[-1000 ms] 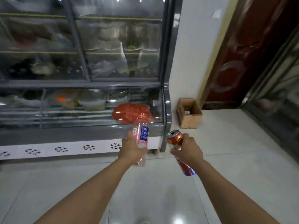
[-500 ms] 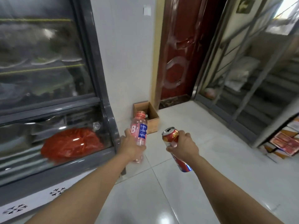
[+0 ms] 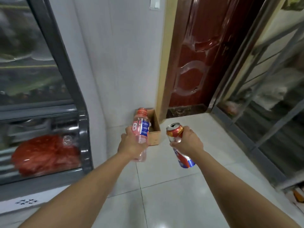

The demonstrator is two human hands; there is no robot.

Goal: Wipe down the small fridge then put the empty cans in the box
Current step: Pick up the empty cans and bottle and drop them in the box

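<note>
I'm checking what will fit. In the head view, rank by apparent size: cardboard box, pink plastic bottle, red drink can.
1. Pink plastic bottle
2. Red drink can
The brown cardboard box is unranked: it sits farther away and is half hidden by the bottle.

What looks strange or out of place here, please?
The left hand holds a plastic bottle, not a can; only the right hand holds a can. Nothing looks spilled or damaged.
</note>
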